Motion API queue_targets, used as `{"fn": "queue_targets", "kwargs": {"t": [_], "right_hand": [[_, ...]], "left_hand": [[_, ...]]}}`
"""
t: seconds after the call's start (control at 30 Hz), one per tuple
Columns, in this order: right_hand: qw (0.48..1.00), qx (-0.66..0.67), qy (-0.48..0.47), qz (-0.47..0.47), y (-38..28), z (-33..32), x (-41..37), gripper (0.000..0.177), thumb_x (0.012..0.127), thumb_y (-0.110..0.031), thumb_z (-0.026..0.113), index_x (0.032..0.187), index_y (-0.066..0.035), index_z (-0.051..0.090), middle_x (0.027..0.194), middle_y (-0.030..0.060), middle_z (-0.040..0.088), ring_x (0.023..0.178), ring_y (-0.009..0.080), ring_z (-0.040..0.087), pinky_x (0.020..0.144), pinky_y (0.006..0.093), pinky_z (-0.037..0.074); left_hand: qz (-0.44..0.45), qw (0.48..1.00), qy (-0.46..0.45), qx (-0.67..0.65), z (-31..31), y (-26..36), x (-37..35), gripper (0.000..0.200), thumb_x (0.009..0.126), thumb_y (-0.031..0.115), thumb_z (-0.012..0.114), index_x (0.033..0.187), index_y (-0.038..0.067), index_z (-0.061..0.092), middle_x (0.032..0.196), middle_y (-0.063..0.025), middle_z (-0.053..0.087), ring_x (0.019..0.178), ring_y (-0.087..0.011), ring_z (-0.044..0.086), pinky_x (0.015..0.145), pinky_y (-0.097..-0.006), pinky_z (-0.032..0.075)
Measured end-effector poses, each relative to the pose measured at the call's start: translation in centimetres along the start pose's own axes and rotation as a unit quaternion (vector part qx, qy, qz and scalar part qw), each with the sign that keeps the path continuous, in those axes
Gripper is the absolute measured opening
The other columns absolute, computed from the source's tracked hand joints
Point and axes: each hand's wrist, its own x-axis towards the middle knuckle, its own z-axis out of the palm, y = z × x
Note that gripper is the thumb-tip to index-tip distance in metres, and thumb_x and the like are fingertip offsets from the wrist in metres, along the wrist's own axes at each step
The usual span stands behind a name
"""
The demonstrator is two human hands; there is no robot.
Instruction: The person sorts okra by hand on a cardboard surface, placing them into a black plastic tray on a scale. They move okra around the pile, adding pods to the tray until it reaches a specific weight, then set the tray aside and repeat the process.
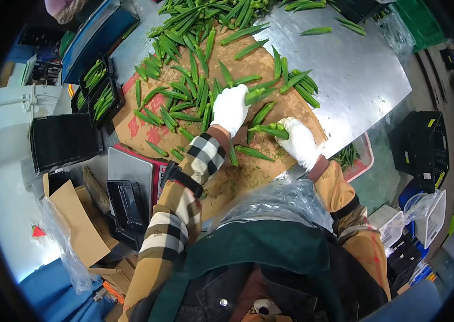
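Okra pods (260,95) lie at the fingertip end of your left hand (231,111), projecting to the right of the white glove, above the cardboard (221,188). Left grip: your fingers are closed on them; the glove hides part of the hold, so you cannot get an exact count.

Right grip: your thumb and fingers are together on another small bunch (267,130), the pods extending leftward from the fingertips of your right hand (298,144). The 2 hands are near each other but apart, the left farther up the cardboard.

Loose pods (263,114) lie between your 2 grips; 1 single pod (254,153) rests on the cardboard just below the right-hand bunch. More okra is scattered left of your left glove, and a dense pile (211,21) sits at the far side of the metal table (356,80).

To your left, 2 black trays (115,107) hold okra in rows. Nearer you on that side: a red-edged metal plate (130,166), beside stacked black containers (125,206).
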Motion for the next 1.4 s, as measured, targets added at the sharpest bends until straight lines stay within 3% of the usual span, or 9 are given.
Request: {"fn": "queue_targets", "kwargs": {"t": [0.3, 0.33, 0.53, 0.7, 0.8, 1.0, 1.1, 1.17, 1.4], "right_hand": [[0.979, -0.198, -0.023, -0.043, -5.4, 7.3, -4.0, 0.037, 0.08, -0.011, 0.073, 0.115, -0.008, 0.062, 0.096, 0.0124, 0.066, 0.087, 0.0307, 0.068, 0.075, 0.0437, 0.055], [0.978, -0.2, -0.007, -0.052, -5.0, 8.0, -4.1, 0.037, 0.079, -0.015, 0.074, 0.113, -0.01, 0.062, 0.094, 0.0109, 0.065, 0.086, 0.0302, 0.067, 0.074, 0.0432, 0.054], [0.97, 0.11, -0.103, 0.191, -3.2, 2.6, -4.4, 0.059, 0.079, -0.02, 0.08, 0.131, 0.0, 0.059, 0.111, 0.0178, 0.072, 0.101, 0.0299, 0.071, 0.087, 0.0365, 0.056], [0.797, 0.508, -0.112, 0.307, -2.3, -1.1, -5.3, 0.049, 0.083, -0.003, 0.079, 0.129, 0.001, 0.063, 0.11, 0.0049, 0.072, 0.095, 0.0138, 0.066, 0.088, 0.0294, 0.053], [0.765, 0.56, -0.117, 0.295, -2.5, -0.7, -5.5, 0.043, 0.085, -0.003, 0.078, 0.126, -0.001, 0.066, 0.107, 0.0044, 0.072, 0.095, 0.0128, 0.066, 0.087, 0.0284, 0.053], [0.821, 0.529, -0.114, 0.183, -8.9, 1.1, -5.4, 0.065, 0.088, -0.003, 0.071, 0.147, -0.002, 0.043, 0.129, 0.009, 0.063, 0.107, 0.0139, 0.062, 0.095, 0.0299, 0.051], [0.883, 0.429, -0.108, 0.16, -11.7, 2.6, -6.1, 0.089, 0.09, -0.008, 0.07, 0.161, 0.001, 0.018, 0.153, 0.0173, 0.045, 0.138, 0.0237, 0.047, 0.114, 0.0338, 0.039], [0.958, 0.225, -0.159, 0.078, -13.1, 1.7, -7.1, 0.093, 0.093, -0.019, 0.066, 0.161, 0.005, 0.007, 0.167, 0.029, 0.013, 0.158, 0.0322, 0.01, 0.126, 0.0373, 0.013], [0.861, 0.488, -0.123, 0.069, -14.8, -3.7, -6.6, 0.052, 0.099, -0.006, 0.059, 0.148, 0.004, 0.045, 0.142, 0.0178, 0.059, 0.13, 0.0225, 0.058, 0.112, 0.0346, 0.044]], "left_hand": [[-0.317, 0.925, -0.059, -0.202, -7.0, 0.0, -11.9, 0.041, 0.081, 0.019, 0.079, 0.114, 0.0, 0.063, 0.103, -0.0143, 0.075, 0.096, -0.0219, 0.073, 0.087, -0.0336, 0.055], [-0.31, 0.925, -0.044, -0.216, -5.6, -0.3, -13.7, 0.04, 0.082, 0.026, 0.078, 0.112, 0.005, 0.063, 0.098, -0.019, 0.075, 0.095, -0.0348, 0.073, 0.083, -0.0407, 0.057], [-0.291, 0.949, 0.012, -0.123, -1.0, 2.7, -15.1, 0.056, 0.08, 0.03, 0.081, 0.126, 0.006, 0.059, 0.11, -0.0197, 0.071, 0.102, -0.0371, 0.069, 0.087, -0.0434, 0.054], [-0.235, 0.97, -0.032, -0.059, 0.1, 1.8, -14.1, 0.063, 0.076, 0.025, 0.083, 0.129, 0.004, 0.056, 0.111, -0.0202, 0.07, 0.102, -0.0382, 0.068, 0.087, -0.0441, 0.054], [-0.271, 0.905, -0.036, -0.327, -2.8, 1.5, -13.7, 0.05, 0.081, 0.014, 0.081, 0.125, 0.003, 0.059, 0.108, -0.0126, 0.071, 0.095, -0.024, 0.069, 0.084, -0.0374, 0.055], [-0.208, 0.545, -0.106, -0.805, -5.5, 4.0, -15.9, 0.053, 0.099, 0.013, 0.066, 0.146, 0.005, 0.045, 0.137, -0.0099, 0.059, 0.12, -0.0205, 0.061, 0.1, -0.0367, 0.051], [-0.188, 0.49, -0.075, -0.848, -5.2, 5.1, -17.4, 0.062, 0.103, 0.019, 0.061, 0.156, 0.006, 0.032, 0.148, -0.0129, 0.051, 0.134, -0.0249, 0.053, 0.111, -0.0429, 0.046], [-0.196, 0.457, -0.093, -0.863, -3.7, 4.4, -18.6, 0.06, 0.103, 0.02, 0.06, 0.155, 0.006, 0.033, 0.148, -0.0143, 0.051, 0.134, -0.0269, 0.053, 0.111, -0.0447, 0.047], [-0.16, 0.339, -0.068, -0.925, -5.5, 2.1, -20.5, 0.068, 0.097, 0.033, 0.069, 0.151, 0.003, 0.041, 0.148, -0.0175, 0.052, 0.133, -0.0349, 0.055, 0.108, -0.0513, 0.05]]}}
